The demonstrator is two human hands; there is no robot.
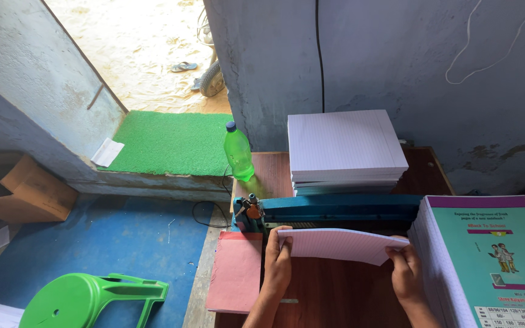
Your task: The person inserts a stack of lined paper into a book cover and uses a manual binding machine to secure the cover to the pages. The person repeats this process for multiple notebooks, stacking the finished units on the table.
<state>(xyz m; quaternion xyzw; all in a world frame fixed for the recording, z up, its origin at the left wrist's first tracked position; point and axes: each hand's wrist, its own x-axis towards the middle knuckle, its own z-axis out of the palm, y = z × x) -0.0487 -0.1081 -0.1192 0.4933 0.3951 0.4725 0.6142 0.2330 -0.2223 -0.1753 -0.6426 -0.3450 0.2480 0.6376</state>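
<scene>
1. Left hand [277, 261]: fingers curled over the left edge of a bundle of ruled sheets [341, 244], clamped on it, with the thumb hidden behind the paper.
2. Right hand [405, 273]: fingers closed on the right edge of the same bundle, thumb on the near face; both hands grip the paper from opposite ends.
3. Bundle of ruled sheets: held between the two sets of fingers, tilted with its far edge towards the blue machine [335, 209]. Whether that edge touches the machine cannot be told.
4. Blue machine: just beyond the fingertips, running across the wooden table [335, 297]; an orange and dark fitting [251, 209] sits at its left end, just beyond the left fingers.
5. Pink sheet [237, 270]: flat on the table, immediately left of the left fingers, its near edge overhanging the table.
6. Stack of notebooks with green and purple covers [493, 261]: just right of the right fingers, its spine edges facing the hand.
7. Pile of ruled paper [344, 146]: beyond the machine, well past the fingertips, against the wall.
8. Green bottle [238, 153]: upright, beyond and left of the left fingers, near the table's far left corner.
9. Green stool [86, 299]: on the blue floor, far left of the left fingers, lying on its side.
10. Green mat [165, 143]: in the doorway, well beyond the bottle.
</scene>
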